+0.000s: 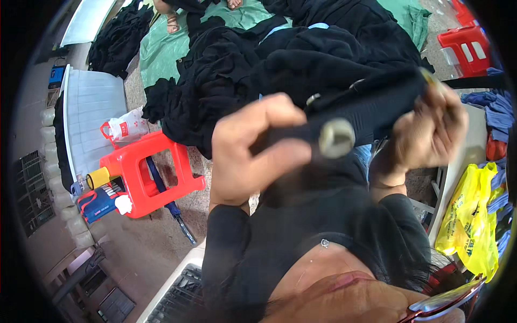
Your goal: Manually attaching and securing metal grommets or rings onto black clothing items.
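A black knit garment (361, 116) with a ribbed band is stretched between my two hands in front of my chest. My left hand (253, 148) grips one end of it, the thumb and fingers closed on the dark fabric. On the band beside my left fingertips sits a pale round button (336, 138), smeared by motion. A smaller light button (313, 99) shows further up the cloth. At the right, my right hand (431, 126) pinches the other end. Something small and yellowish (429, 77) shows at its fingertips, too blurred to name.
A large heap of black garments (226, 70) lies ahead on a green sheet (159, 56). To the left stands a red plastic stool (145, 175) with a blue box (99, 203) beside it. At the right are a yellow plastic bag (468, 220), blue clothes and another red stool (468, 49).
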